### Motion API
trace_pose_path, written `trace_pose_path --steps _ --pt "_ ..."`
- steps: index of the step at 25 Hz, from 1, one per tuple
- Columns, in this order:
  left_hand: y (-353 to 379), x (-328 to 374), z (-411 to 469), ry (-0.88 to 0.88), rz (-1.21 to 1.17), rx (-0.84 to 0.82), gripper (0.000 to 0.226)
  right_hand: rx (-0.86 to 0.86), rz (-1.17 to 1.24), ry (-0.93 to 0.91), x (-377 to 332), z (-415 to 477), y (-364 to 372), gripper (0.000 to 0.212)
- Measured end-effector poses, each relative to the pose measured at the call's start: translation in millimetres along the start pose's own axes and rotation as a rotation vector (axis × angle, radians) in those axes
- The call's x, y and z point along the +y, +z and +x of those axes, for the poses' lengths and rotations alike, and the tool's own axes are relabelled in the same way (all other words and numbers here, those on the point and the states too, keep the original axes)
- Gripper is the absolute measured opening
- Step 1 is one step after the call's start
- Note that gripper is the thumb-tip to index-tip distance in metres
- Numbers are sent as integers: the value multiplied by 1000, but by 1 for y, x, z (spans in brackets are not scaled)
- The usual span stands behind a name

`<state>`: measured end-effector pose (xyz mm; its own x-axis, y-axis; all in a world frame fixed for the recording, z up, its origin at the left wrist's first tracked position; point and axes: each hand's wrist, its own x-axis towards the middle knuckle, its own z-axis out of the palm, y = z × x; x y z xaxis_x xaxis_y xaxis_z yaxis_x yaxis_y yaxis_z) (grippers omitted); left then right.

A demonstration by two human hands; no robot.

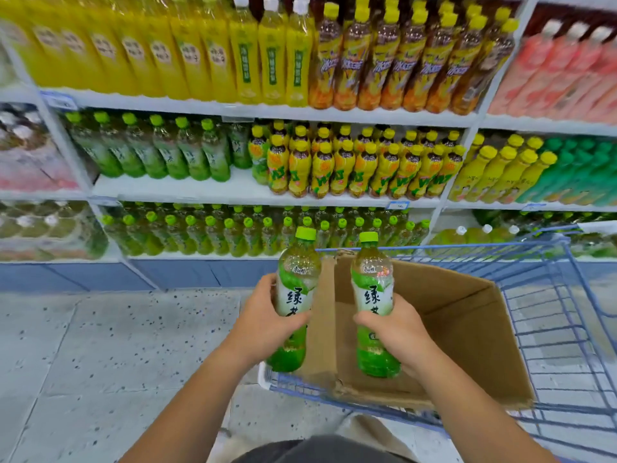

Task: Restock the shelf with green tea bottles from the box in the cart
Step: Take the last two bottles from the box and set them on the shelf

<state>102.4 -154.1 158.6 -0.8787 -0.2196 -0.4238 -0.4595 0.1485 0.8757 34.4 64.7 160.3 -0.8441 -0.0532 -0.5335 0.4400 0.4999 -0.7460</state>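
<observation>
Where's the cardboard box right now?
In the head view, the cardboard box sits open in the blue cart at lower right, directly behind the green tea bottle gripped by the right hand, with the shelves beyond.

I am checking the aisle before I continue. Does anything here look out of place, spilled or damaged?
Nothing spilled or broken. The green tea row on the middle shelf is uneven: its rightmost bottle stands further back, leaving bare shelf in front. The cardboard box sits tilted in the cart.
</observation>
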Motion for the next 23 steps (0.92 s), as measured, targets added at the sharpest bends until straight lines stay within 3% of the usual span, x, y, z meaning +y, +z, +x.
trace_pose_path --steps 8,12,17,23 --pt "-174 -18 -30 47 59 57 60 -54 -64 -69 -79 -44 141 13" --pt "-238 -18 -35 80 80 147 59 -51 -46 -103 -110 -44 192 32" --pt "-277 -14 -13 95 106 186 55 -47 -24 -184 -147 -25 230 39" --pt "-279 -16 78 62 209 152 54 -69 30 -203 -174 52 267 35"
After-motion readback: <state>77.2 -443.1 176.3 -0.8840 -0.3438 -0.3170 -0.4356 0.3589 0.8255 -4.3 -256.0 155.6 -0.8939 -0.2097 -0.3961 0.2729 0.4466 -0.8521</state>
